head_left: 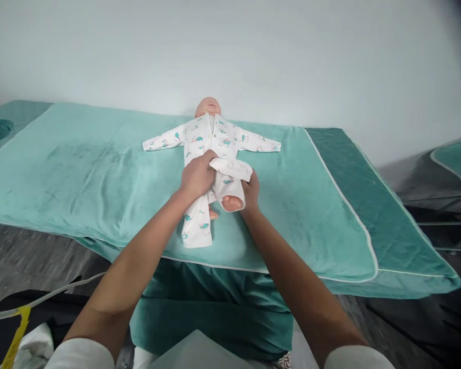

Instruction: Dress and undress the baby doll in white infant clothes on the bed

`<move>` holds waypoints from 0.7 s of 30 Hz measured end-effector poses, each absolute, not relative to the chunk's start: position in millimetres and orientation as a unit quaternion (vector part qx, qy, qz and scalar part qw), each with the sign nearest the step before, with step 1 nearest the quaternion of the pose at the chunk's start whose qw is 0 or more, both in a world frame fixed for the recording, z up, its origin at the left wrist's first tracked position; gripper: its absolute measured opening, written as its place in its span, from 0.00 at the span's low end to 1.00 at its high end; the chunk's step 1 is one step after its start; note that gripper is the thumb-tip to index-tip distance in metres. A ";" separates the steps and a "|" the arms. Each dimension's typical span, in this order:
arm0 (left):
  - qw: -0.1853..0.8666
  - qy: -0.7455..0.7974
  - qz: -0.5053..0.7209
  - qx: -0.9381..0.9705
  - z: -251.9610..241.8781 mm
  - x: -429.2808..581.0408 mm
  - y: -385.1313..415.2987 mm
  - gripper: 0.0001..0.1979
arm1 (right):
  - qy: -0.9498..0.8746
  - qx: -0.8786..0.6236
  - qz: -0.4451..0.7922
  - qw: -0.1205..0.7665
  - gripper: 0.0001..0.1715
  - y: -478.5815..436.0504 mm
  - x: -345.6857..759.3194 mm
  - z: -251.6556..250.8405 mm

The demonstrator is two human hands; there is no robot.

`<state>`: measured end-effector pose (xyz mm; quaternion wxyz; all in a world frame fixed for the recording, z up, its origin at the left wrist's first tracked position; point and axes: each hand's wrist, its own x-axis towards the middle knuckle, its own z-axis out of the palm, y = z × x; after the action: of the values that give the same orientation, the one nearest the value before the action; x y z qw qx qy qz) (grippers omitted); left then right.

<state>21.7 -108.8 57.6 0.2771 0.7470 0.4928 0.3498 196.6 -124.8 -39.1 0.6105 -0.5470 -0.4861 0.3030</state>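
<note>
A baby doll (pixel 208 106) lies on its back with its head by the wall. It wears a white long-sleeved top (pixel 200 137) with green and red prints, sleeves stretched out to both sides. Matching printed pants (pixel 196 225) are partly on its legs. My left hand (pixel 198 177) is closed on the pants' cloth near the doll's waist. Around the raised pant leg on the right, my right hand (pixel 252 191) grips the cloth from the side; some of its fingers are hidden. The doll's toes (pixel 232 202) show inside that leg opening, and its other foot (pixel 213 213) shows beside the hanging left pant leg.
The doll rests on a padded bed with a light green cover (pixel 100 154) edged in white. A white wall (pixel 230 51) stands behind it. At lower left are a pale cable (pixel 61 289) and a yellow strap (pixel 17 335). Dark green cloth (pixel 215 318) hangs in front.
</note>
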 end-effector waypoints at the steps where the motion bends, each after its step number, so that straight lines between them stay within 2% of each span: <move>1: 0.275 0.495 0.363 0.740 54.2 20.5 -107.4 0.10 | -0.482 -0.555 0.294 0.611 0.15 -121.6 197.5 -39.1; 5: 0.372 0.447 0.415 0.699 38.2 6.3 -105.3 0.06 | -0.473 -0.578 0.280 0.604 0.15 -126.6 196.4 -36.5; 8: 0.502 0.401 0.435 0.630 22.4 -8.4 -105.7 0.13 | -0.536 -0.538 0.267 0.594 0.20 -139.2 197.3 -23.7; 10: 0.569 0.380 0.458 0.567 10.8 -15.4 -105.4 0.16 | -0.633 -0.481 0.283 0.536 0.23 -142.3 200.0 -4.5; 11: 0.592 0.372 0.475 0.535 5.3 -17.6 -105.0 0.17 | -0.680 -0.460 0.310 0.479 0.25 -140.7 201.0 8.0; 13: 0.617 0.360 0.504 0.485 -4.2 -19.4 -103.9 0.17 | -0.735 -0.457 0.356 0.354 0.28 -131.4 199.7 34.9; 15: 0.624 0.351 0.520 0.465 -10.7 -19.3 -102.9 0.17 | -0.751 -0.477 0.357 0.286 0.28 -117.0 191.8 56.9; 19: 0.620 0.344 0.552 0.440 -14.7 -20.2 -102.7 0.20 | -0.763 -0.426 0.426 0.235 0.20 -93.8 167.8 64.7; 21: 0.628 0.341 0.548 0.435 -13.2 -22.2 -103.3 0.20 | -0.727 -0.398 0.499 0.253 0.19 -90.0 162.5 54.4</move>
<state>-22.2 -103.3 -13.2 0.6279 0.4352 0.3414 0.5476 162.5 -90.0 54.4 0.2527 -0.3980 -0.7268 0.4995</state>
